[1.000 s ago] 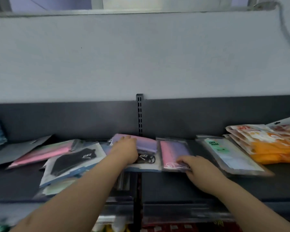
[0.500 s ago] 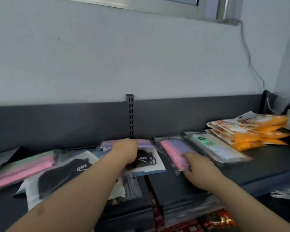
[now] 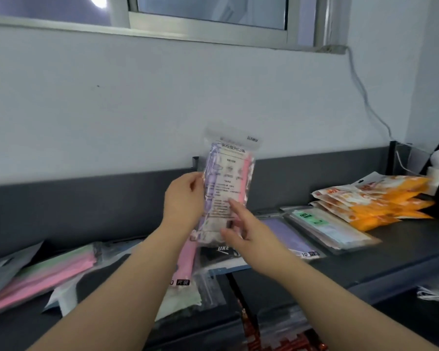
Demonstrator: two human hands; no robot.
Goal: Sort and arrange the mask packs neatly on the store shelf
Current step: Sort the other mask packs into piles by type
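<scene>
Head view: the left hand [image 3: 185, 198] holds 1 upright mask pack [image 3: 226, 173] by its left edge above the shelf [image 3: 390, 252], while the blurry right hand [image 3: 241, 229] touches its bottom, grip unclear.

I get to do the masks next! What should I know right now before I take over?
Left hand grips the left edge of a lilac-and-pink pack, held upright above the shelf. Right hand touches its lower front, fingers straight.
Orange packs sit stacked at the right. Pink packs and a black mask pack lie overlapping, untidy.
Left: set down the held pack, straighten the rest.
</scene>
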